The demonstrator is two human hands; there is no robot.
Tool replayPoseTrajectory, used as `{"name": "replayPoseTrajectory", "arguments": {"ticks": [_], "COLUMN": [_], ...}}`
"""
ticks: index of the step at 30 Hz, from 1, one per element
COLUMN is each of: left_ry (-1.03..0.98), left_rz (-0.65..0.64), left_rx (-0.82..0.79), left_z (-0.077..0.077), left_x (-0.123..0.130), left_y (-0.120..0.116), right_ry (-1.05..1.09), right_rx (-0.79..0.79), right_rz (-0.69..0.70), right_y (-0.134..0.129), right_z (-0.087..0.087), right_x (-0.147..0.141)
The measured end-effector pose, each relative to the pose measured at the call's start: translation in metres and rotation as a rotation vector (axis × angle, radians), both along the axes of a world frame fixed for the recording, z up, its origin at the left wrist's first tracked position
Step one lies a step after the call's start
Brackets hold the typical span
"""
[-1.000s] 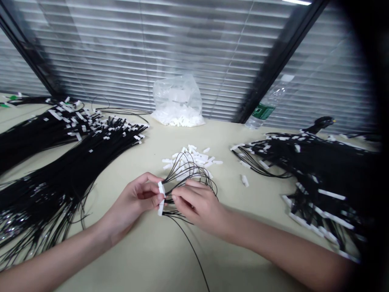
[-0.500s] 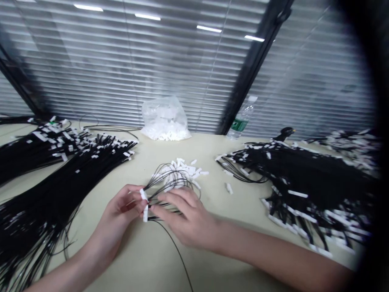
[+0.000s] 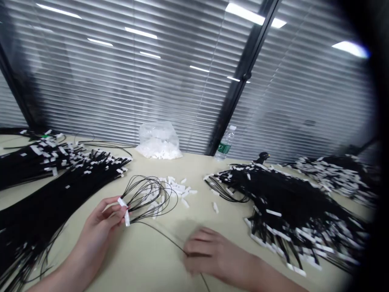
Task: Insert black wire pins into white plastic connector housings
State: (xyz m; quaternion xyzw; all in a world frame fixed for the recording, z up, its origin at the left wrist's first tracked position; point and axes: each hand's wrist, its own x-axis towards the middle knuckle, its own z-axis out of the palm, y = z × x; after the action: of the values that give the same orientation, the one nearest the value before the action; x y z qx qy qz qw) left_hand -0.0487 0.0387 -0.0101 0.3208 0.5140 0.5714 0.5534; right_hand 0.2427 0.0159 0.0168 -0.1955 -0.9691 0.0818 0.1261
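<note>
Between its thumb and fingers, my left hand (image 3: 105, 221) pinches two white connectors (image 3: 124, 211) at lower left centre. Thin black wires (image 3: 152, 194) loop out of them to the right, over a pile of small white connectors (image 3: 174, 187). One loose black wire (image 3: 161, 232) trails from the held connectors to my right hand (image 3: 209, 253), whose curled fingers close on it low over the table. The right hand is slightly blurred.
Black wire bundles with white ends (image 3: 48, 190) cover the left side. Another large heap (image 3: 282, 202) lies at right. Along the blinds stand a clear bag of white pieces (image 3: 159, 142) and a water bottle (image 3: 225, 145). A single connector (image 3: 215, 207) lies right of the pile.
My right hand has left the held connectors and moved right and down to the loose wire. The left hand keeps its pinch. The view has shifted, with more of the blinds showing.
</note>
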Motion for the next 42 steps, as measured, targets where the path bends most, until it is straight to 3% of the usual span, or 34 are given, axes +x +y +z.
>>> {"name": "replayPoseTrajectory", "arguments": {"ticks": [2, 5, 7, 9, 13, 18, 22, 25, 29, 33, 38, 42], "left_ry": [0.001, 0.015, 0.01, -0.008, -0.025, -0.042, -0.015, -0.007, -0.006, -0.039, -0.108, -0.123], "left_rz": [-0.012, -0.015, -0.002, 0.012, 0.034, 0.018, 0.007, -0.016, -0.049, -0.068, -0.124, -0.151], "left_rx": [0.009, 0.017, 0.017, 0.026, 0.034, 0.054, 0.058, 0.068, 0.063, 0.056, 0.077, 0.069], "left_z": [-0.002, -0.003, -0.001, 0.001, 0.006, 0.01, 0.013, 0.012, 0.01, 0.009, 0.01, 0.01], "left_x": [-0.001, -0.001, 0.0, 0.002, 0.006, 0.008, 0.01, 0.011, 0.011, 0.01, 0.011, 0.012], "left_y": [0.0, -0.001, -0.002, -0.003, -0.006, -0.009, -0.01, -0.011, -0.011, -0.012, -0.013, -0.014], "right_ry": [0.101, 0.369, 0.681, 1.144, 1.545, 1.757, 1.684, 1.397, 0.72, 0.398, 0.259, 0.331], "right_rx": [-0.177, -0.534, -0.723, -0.829, -0.833, -0.919, -0.974, -0.875, -0.747, -0.319, 0.147, 0.229], "right_rz": [-0.072, -0.331, -0.517, -0.649, -0.631, -0.488, -0.367, -0.371, -0.384, -0.313, -0.111, -0.13], "right_y": [-0.003, -0.004, 0.003, 0.016, 0.047, 0.069, 0.08, 0.08, 0.061, 0.043, 0.045, 0.051], "right_z": [0.004, 0.001, -0.005, -0.01, 0.003, 0.049, 0.076, 0.077, 0.053, 0.019, -0.003, -0.006], "right_x": [0.012, 0.034, 0.051, 0.065, 0.077, 0.057, 0.02, -0.022, -0.081, -0.117, -0.119, -0.111]}}
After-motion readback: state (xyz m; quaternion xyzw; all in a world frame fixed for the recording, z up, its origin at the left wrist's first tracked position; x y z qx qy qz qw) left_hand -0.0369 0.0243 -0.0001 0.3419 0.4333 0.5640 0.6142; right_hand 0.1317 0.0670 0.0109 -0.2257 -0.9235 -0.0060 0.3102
